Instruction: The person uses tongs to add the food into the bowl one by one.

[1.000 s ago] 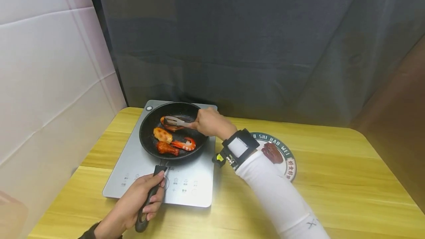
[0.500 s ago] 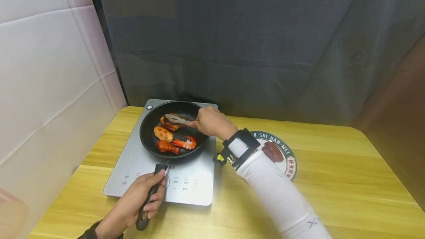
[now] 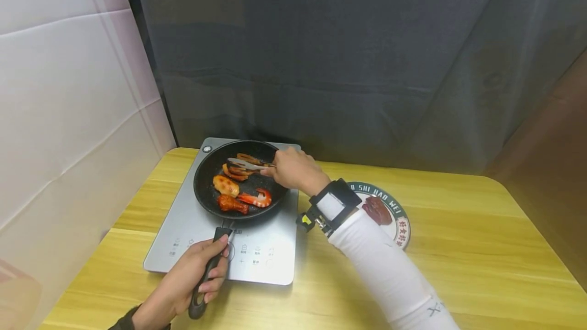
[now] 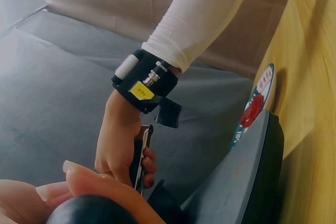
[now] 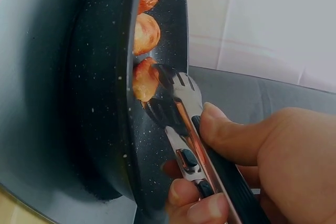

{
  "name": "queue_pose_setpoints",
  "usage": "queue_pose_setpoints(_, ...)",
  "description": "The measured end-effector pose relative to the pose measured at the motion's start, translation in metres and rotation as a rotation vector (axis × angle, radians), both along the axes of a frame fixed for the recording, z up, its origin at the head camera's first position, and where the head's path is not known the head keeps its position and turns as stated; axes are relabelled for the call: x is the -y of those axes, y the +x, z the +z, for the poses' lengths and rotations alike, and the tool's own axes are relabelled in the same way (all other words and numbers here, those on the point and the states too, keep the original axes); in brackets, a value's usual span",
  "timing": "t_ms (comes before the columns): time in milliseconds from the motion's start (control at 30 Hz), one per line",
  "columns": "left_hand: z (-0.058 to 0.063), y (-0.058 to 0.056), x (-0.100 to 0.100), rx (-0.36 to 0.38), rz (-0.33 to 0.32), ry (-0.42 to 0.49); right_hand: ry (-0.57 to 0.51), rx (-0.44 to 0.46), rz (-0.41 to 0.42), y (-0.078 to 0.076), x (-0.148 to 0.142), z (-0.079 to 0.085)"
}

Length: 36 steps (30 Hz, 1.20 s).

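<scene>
My left hand [image 3: 202, 269] grips the black handle [image 3: 197, 302] of a dark frying pan [image 3: 202, 205]. My right hand [image 3: 298, 167] holds metal tongs [image 5: 210, 145] with black grips over the pan's far side. The tongs' slotted tips stand apart, right at a browned orange food piece [image 5: 145, 80]. Orange-brown strips show on both sides of the tongs in the head view; the tongs partly cover them. Nearer the handle lie a chicken wing [image 3: 225, 186], a chicken drumstick [image 3: 232, 204] and a red-and-white shrimp [image 3: 257, 198].
The pan sits on a silver induction cooktop [image 3: 169, 248] with touch controls. To its right, a round plate [image 3: 403, 230] with a green lettered rim bears dark red meat [image 3: 377, 211], partly behind the right forearm. A dark curtain [image 3: 321, 65] hangs behind the wooden table [image 3: 481, 248].
The tongs' tips have moved slightly right at the far food, and more orange-brown shows beyond them. My left hand keeps its grip on the handle.
</scene>
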<state>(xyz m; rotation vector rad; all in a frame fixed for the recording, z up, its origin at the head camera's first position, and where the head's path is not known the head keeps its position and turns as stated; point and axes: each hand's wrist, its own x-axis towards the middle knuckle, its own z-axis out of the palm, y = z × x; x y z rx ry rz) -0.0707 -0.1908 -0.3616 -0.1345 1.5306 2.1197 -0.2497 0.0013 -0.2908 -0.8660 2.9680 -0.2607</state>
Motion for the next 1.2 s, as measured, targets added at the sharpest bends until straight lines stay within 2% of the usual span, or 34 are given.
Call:
queue_pose_setpoints(267,-0.003,0.0,-0.001,0.005,-0.013,0.011,-0.018,0.033,-0.034,0.002,-0.01,0.0)
queue_pose_setpoints(567,-0.003,-0.004,-0.001,0.006,-0.022,0.021,-0.163,0.035,0.0,0.01,-0.043,-0.003)
queue_pose_setpoints(767,-0.003,-0.003,-0.001,0.017,-0.028,0.021,-0.243,-0.009,0.009,0.027,-0.068,-0.006)
queue_pose_setpoints(967,-0.002,-0.003,0.001,0.005,-0.032,0.024,-0.295,0.06,-0.032,0.047,-0.089,-0.001)
queue_pose_setpoints(1100,-0.001,-0.003,0.001,0.001,-0.043,0.025,-0.293,0.055,-0.072,0.061,-0.106,-0.001)
queue_pose_setpoints(1200,-0.002,-0.004,0.001,-0.005,-0.046,0.022,-0.27,0.009,-0.081,0.068,-0.121,-0.005)
